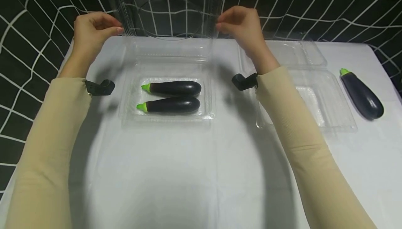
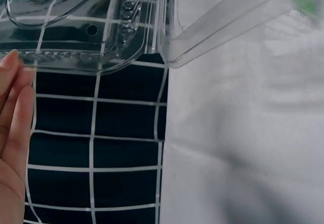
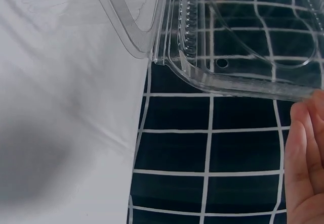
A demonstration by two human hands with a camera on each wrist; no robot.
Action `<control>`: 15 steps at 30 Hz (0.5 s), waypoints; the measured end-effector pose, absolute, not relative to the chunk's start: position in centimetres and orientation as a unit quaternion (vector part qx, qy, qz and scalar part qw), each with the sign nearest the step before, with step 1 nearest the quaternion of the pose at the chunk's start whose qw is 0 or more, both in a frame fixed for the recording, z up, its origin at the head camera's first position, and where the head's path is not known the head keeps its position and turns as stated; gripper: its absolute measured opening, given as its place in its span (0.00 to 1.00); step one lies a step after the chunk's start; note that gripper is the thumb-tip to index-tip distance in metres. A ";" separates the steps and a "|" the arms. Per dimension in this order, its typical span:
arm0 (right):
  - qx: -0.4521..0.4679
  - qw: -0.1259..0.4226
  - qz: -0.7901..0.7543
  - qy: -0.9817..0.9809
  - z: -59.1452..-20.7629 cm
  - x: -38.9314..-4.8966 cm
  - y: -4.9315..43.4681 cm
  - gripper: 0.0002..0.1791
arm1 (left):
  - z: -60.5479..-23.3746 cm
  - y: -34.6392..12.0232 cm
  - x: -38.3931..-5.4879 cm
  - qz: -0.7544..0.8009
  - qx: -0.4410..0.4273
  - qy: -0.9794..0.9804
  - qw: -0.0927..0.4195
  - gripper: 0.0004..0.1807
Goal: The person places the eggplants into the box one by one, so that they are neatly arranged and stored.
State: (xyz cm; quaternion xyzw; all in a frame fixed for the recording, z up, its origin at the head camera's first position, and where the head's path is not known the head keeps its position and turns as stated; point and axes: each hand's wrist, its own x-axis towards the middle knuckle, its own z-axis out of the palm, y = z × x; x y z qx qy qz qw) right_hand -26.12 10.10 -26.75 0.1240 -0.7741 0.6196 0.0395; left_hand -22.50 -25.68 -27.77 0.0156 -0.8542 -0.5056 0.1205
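Observation:
A clear plastic clamshell container (image 1: 128, 106) lies open on the white table, its lid (image 1: 176, 12) raised at the far side. Two dark eggplants (image 1: 176, 88) with green stems lie side by side in its base. My left hand (image 1: 94, 30) pinches the lid's left edge between thumb and fingers. At the opposite edge, my right hand (image 1: 243, 26) pinches the lid in the same way. Both wrist views show fingertips on the lid's rim, the left fingers (image 2: 20, 118) and the right fingers (image 3: 298, 148) partly cut off by the frame.
To the right, a second open clear container (image 1: 336, 100) sits partly behind my right forearm. Beyond it a single eggplant (image 1: 362, 94) lies on the white tablecloth (image 1: 157, 173). Dark cloth with a white grid (image 1: 314, 9) borders the table's far and left sides.

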 end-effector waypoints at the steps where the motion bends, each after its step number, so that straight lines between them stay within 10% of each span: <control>1: 0.124 0.043 0.618 -0.775 -26.7 -26.1 10.1 0.07 | -27.8 -25.6 -22.5 -0.500 0.015 -0.857 0.126 0.08; 15: 0.123 0.037 0.616 -0.778 -26.9 -26.1 11.1 0.04 | -28.9 -24.7 -22.0 -0.518 -0.003 -0.839 0.170 0.05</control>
